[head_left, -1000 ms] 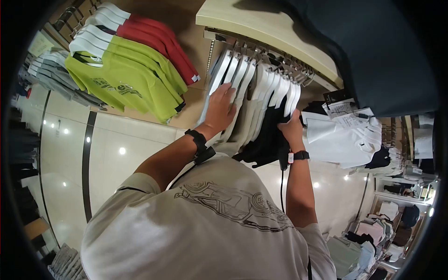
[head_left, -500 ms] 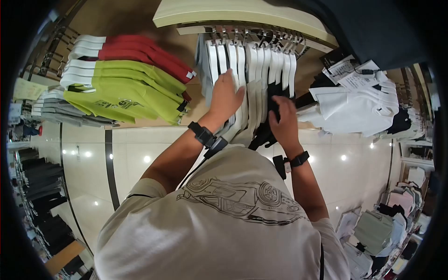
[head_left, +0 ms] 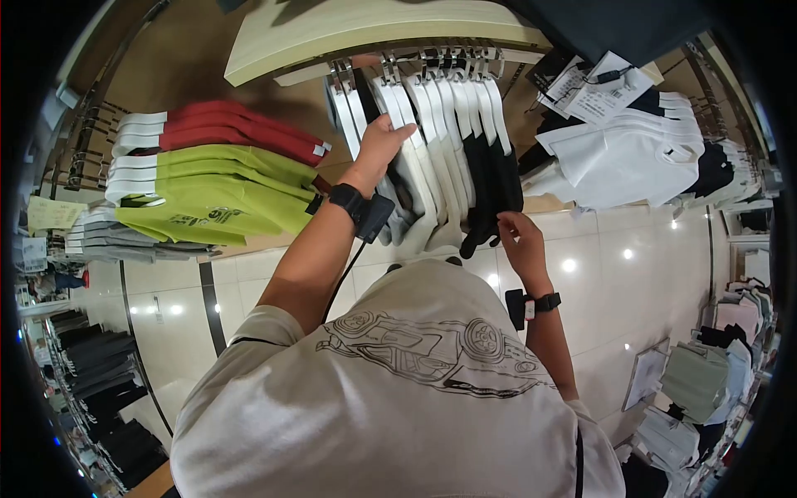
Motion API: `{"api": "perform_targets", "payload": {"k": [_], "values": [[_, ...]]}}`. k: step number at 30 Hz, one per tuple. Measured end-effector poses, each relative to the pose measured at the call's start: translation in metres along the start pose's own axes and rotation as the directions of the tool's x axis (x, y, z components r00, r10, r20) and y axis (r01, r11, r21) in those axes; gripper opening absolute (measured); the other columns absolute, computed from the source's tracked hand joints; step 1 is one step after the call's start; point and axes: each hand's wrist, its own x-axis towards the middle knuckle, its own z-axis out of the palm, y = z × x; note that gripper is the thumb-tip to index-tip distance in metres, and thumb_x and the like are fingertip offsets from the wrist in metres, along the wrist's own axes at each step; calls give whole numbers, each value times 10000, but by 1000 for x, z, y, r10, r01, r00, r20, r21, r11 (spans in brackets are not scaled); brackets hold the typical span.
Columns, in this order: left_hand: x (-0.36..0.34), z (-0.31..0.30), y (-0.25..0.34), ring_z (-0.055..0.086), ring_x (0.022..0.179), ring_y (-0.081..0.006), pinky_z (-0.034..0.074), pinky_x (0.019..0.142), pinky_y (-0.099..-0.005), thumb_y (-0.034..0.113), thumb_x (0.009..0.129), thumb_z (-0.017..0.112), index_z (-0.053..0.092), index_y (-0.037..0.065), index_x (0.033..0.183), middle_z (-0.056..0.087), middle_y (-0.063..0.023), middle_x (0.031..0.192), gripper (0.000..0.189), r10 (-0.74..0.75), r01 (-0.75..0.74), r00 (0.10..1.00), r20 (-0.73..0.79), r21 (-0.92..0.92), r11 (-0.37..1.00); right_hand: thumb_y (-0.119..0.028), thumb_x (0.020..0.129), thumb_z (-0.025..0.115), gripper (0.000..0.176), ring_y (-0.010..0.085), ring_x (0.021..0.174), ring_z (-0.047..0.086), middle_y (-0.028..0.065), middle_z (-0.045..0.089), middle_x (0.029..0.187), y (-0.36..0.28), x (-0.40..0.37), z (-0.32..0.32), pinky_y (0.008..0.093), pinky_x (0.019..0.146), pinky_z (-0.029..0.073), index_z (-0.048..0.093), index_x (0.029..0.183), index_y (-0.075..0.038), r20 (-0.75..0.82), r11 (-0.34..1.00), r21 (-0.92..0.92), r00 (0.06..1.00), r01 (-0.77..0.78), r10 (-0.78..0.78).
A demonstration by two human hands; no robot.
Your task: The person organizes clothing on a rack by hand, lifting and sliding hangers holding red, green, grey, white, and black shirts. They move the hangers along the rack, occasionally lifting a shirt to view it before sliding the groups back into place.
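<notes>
White hangers with grey, cream and black garments hang on a rail at the centre. My left hand is closed on a white hanger near the left of this row, its fingertips partly hidden among the clothes. Cream garments hang just right of it. My right hand is lower, beside the bottom of the black garments, with loosely bent fingers apart and nothing visible in them. Both wrists wear black straps with small devices.
A pale wooden shelf juts out above the rail. Green shirts and red shirts hang at the left. White shirts and paper tags are at the right. More clothing racks line both sides of the tiled floor.
The view has shifted. My right hand has moved down from among the black garments to their lower edge. A gap has widened between the left hangers, and my left hand's fingers have closed in.
</notes>
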Motion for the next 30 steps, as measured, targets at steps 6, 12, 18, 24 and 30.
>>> {"api": "perform_targets", "payload": {"k": [6, 12, 18, 24, 30], "values": [[-17, 15, 14, 347, 681, -74, 334, 579, -301, 151, 901, 781, 477, 85, 764, 377, 73, 738, 340, 104, -108, 991, -83, -55, 993, -43, 927, 669, 150, 240, 777, 695, 126, 726, 983, 19, -23, -12, 331, 691, 550, 711, 1071, -43, -105, 990, 18, 984, -141, 142], [-70, 37, 13, 538, 723, -54, 459, 668, -256, 120, 934, 744, 683, 36, 974, 638, 49, 823, 111, 34, -36, 999, -22, -111, 993, -33, 899, 710, 255, 218, 804, 699, 128, 720, 986, -16, 4, -25, 319, 719, 557, 690, 1153, -49, -82, 992, 80, 992, -94, 101], [-122, 77, 63, 681, 905, -81, 536, 816, -253, 57, 974, 686, 702, 4, 1128, 754, -43, 1054, 163, 52, 4, 988, 147, -356, 934, -257, 854, 796, 740, 321, 966, 705, 201, 691, 1116, -84, 41, -1, 400, 845, 558, 446, 1440, 26, 252, 973, -21, 943, 229, -217], [-132, 77, 70, 689, 969, -110, 542, 835, -271, 104, 977, 698, 671, -47, 1134, 755, -82, 1066, 220, 137, -95, 970, 202, -204, 974, -174, 752, 735, 559, 466, 952, 653, 270, 666, 990, -92, 49, 9, 504, 810, 529, 490, 1222, 0, 278, 975, -193, 947, -107, 159], [-139, 41, 78, 714, 915, -263, 556, 821, -322, 95, 893, 739, 705, 28, 1085, 733, -116, 977, 206, 394, -507, 855, 337, 386, 770, -123, 721, 747, 455, 453, 988, 648, 226, 681, 987, -40, 13, -34, 475, 815, 519, 549, 1124, -48, 218, 986, -153, 970, -72, 105]]}}
